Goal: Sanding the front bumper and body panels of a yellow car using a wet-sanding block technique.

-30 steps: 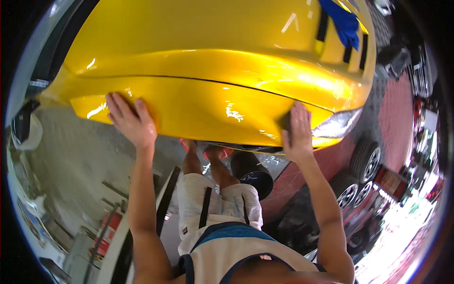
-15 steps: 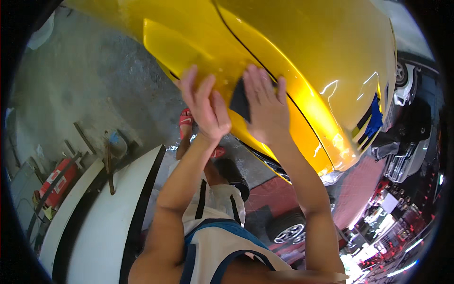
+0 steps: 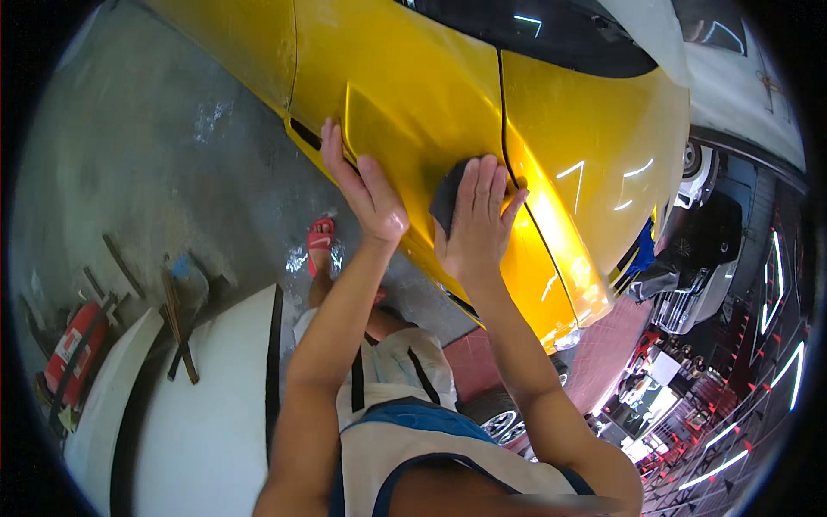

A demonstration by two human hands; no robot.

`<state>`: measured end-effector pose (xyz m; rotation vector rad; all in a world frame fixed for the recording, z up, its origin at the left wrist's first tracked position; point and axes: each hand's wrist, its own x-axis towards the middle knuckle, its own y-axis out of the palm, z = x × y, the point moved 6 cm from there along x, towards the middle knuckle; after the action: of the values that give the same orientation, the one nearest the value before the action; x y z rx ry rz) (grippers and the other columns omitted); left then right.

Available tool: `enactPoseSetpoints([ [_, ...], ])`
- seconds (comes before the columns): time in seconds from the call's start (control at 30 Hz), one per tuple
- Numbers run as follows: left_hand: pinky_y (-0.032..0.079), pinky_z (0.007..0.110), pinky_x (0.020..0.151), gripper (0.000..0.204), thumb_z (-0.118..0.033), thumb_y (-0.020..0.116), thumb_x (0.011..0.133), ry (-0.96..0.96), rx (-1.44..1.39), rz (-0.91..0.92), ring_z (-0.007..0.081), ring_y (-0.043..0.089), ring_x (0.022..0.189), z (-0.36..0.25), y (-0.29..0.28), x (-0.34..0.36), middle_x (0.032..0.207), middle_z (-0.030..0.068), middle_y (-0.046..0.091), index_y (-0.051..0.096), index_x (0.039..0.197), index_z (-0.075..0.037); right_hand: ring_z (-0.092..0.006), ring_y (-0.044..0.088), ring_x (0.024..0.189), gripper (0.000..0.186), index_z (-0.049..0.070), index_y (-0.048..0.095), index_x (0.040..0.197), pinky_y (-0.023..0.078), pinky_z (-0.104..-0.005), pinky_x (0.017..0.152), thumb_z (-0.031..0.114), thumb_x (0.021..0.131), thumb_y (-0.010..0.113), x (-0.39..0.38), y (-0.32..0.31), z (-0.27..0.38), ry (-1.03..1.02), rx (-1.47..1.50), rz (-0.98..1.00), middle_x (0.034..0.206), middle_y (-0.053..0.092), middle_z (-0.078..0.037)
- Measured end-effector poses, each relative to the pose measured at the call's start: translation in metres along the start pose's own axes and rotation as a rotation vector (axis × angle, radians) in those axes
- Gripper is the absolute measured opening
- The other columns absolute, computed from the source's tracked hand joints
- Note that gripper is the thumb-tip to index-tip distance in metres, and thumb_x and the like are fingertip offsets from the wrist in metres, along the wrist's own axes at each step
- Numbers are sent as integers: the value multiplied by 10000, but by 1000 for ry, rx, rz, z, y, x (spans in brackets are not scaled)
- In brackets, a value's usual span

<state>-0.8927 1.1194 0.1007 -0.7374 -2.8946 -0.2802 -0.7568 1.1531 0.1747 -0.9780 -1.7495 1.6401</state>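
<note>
A glossy yellow car body fills the upper middle of the view. My left hand lies flat against the yellow panel, fingers spread, holding nothing. My right hand presses a dark sponge pad against the same panel, just left of a panel seam. Only the pad's left edge shows from under my palm. The two hands are close together, about a hand's width apart.
Wet grey concrete floor lies to the left. A red fire extinguisher and wooden sticks sit at lower left beside a white panel. My foot in a red sandal stands below the car. Other vehicles crowd the right side.
My hands have drawn together from wide apart on the car's front and now rest side by side on a side panel. The view has swung along the car.
</note>
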Motion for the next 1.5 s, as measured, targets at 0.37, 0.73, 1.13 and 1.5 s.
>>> enactPoseSetpoints([
  [0.37,239,456,1193,550,-319,324,1095,-5,-23,69,329,297,1448,10,7,-4,1578,206,252,239,1515,26,-499,45,1516,825,-104,139,1544,-13,-645,1189,342,955,506,62,-25,25,198,165,-291,1633,83,-318],
  [0.73,185,523,1203,554,-318,350,1081,-42,-67,70,407,273,1454,4,6,-5,1567,237,289,252,1496,36,-545,60,1497,841,-131,137,1527,25,-626,1201,375,954,488,86,-53,39,219,322,-257,1605,102,-360],
  [1.13,226,530,1189,573,-320,338,1080,-82,-52,79,414,291,1442,11,7,-9,1569,247,274,214,1507,42,-508,121,1501,795,-65,195,1548,51,-631,1195,414,973,463,61,-36,39,310,398,-420,1626,143,-304],
  [1.5,246,513,1169,589,-339,336,1087,-102,-165,120,386,303,1411,13,8,-6,1554,248,243,172,1506,42,-487,169,1499,796,-66,236,1536,105,-617,1199,317,920,564,72,-46,32,249,384,-386,1619,204,-274],
])
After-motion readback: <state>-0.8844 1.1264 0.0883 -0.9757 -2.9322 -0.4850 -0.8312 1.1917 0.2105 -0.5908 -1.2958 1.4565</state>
